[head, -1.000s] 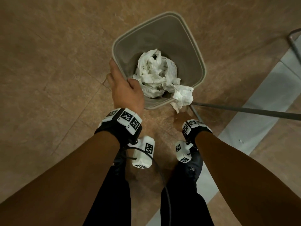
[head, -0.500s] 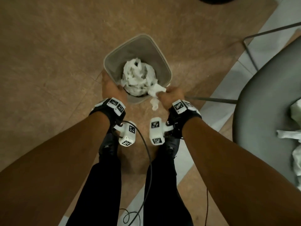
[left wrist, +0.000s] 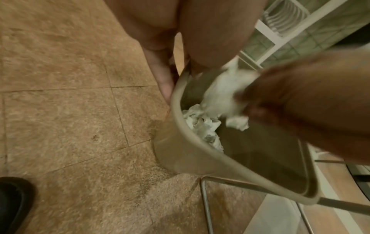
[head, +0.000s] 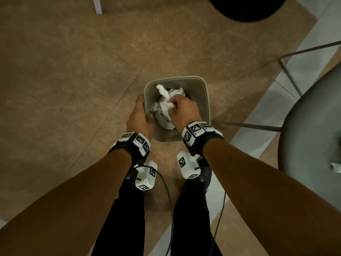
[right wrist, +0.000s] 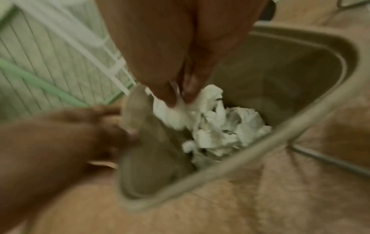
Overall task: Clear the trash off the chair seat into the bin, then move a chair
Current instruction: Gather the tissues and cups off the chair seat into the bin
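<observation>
A grey square bin stands on the floor in front of my feet, filled with crumpled white tissue. My left hand grips the bin's near-left rim, thumb inside and fingers outside. My right hand is over the bin's opening and pinches a wad of white tissue between its fingertips, just above the pile. The grey chair seat is at the right edge, with a scrap of white trash lying on it.
The chair's thin metal legs run along the floor right of the bin. A black round object sits at the top edge, and a white post at top left. Brown tiled floor lies to the left. Cables hang by my legs.
My right hand has lifted the tissue that hung over the bin's near rim and carried it over the opening. My left hand has kept its hold on the rim. My head has risen.
</observation>
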Tool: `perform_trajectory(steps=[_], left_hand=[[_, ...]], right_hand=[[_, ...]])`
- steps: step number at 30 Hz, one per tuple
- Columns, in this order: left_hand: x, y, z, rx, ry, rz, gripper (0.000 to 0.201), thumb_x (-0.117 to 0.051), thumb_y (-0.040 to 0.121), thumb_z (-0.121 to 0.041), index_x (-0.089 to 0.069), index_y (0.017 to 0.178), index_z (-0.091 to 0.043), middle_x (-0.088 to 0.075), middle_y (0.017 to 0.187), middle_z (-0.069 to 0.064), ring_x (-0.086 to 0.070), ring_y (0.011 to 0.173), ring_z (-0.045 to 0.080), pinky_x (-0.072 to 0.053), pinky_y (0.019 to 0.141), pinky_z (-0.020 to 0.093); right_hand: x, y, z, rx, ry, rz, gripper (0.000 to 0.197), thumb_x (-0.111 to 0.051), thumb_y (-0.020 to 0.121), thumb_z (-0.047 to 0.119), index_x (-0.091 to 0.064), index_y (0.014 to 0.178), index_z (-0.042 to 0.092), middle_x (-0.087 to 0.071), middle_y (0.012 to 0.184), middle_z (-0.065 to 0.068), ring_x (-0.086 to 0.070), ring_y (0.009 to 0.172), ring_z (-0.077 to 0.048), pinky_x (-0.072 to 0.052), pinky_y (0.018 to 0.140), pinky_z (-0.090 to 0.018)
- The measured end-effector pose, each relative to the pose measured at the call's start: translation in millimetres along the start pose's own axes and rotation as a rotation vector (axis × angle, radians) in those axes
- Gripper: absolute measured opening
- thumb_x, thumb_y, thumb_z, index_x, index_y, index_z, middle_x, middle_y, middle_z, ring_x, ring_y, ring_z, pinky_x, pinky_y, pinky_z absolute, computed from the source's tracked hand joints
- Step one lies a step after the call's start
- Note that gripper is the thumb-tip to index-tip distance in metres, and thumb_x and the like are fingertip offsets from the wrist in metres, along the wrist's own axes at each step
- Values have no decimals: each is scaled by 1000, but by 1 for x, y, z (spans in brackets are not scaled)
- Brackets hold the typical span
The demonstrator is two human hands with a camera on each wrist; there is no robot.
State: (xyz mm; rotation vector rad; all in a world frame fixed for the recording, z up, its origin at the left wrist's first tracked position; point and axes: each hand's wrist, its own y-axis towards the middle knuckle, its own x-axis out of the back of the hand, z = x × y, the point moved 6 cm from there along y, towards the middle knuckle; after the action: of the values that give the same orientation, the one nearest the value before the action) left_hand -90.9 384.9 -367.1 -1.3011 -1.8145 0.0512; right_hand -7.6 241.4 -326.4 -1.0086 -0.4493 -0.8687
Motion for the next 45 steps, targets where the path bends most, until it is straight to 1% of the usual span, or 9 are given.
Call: perform_trajectory(steps=[4,9,12,15,18,30,37,41,45], left_hand=[[-7,5,-6,-30,58,79,69,-50,95,-16,-18,153,-34,-64,126,9,-64,110,32,-53,93,46],[-16,13,-19,74,70,168,42,-48,100,-25,-38,136,-43,-65,118,8,-62,99,31,-46,80,33],[-15,11,-33,101,82,231,35,-50,98,-30,-41,129,-45,-62,120,3,-63,106,29,-49,91,37],[-5,6,-53,70,181,258,67,-58,90,-1,-33,151,-16,-51,143,14,-55,124,33,-46,104,42],[12,-3,-93,3,286,269,58,-57,86,6,-45,141,-4,-57,134,20,-57,120,36,-47,101,42],[-53,-158,-363,-645,329,506,46,-62,86,-13,-55,131,-15,-63,122,5,-61,112,27,-49,98,39],[-193,-280,-417,-1094,830,834,89,-74,71,-47,-26,147,-44,-17,155,-4,-23,139,23,-34,108,50],[-230,-291,-409,-1139,1122,737,49,-63,85,-21,-51,131,-33,-36,147,-1,-31,134,25,-33,100,49],[-222,-268,-426,-1119,1112,642,24,-49,87,-10,-56,106,-22,-57,115,-1,-49,113,24,-39,91,39]], right_hand=[[-27,-2,-34,-100,-259,365,49,-64,91,23,-53,138,21,-43,149,-10,-44,135,-30,-36,110,-33],[-2,-22,-30,-104,-70,235,38,-57,93,27,-57,131,23,-56,138,-10,-55,123,-30,-46,99,-33],[16,-37,-28,-127,11,223,39,-57,94,28,-56,132,24,-61,133,-6,-59,119,-27,-48,96,-31],[44,-51,-23,-135,103,164,39,-56,93,30,-57,132,25,-62,132,-2,-61,116,-24,-50,98,-32],[82,-71,-22,-154,209,113,36,-55,95,28,-57,130,21,-64,129,-2,-62,115,-25,-50,97,-32],[298,-230,-133,-307,472,-394,22,-55,92,19,-66,112,19,-70,99,2,-68,78,-12,-55,77,-25],[357,-299,-276,-451,222,-474,31,-54,89,20,-64,118,23,-65,116,2,-64,98,-19,-52,88,-33],[380,-312,-317,-437,173,-640,35,-57,88,38,-57,121,28,-53,122,6,-59,104,-18,-53,85,-38],[404,-292,-332,-434,39,-746,66,-65,80,48,-42,137,23,-38,147,1,-41,129,-25,-43,105,-43]])
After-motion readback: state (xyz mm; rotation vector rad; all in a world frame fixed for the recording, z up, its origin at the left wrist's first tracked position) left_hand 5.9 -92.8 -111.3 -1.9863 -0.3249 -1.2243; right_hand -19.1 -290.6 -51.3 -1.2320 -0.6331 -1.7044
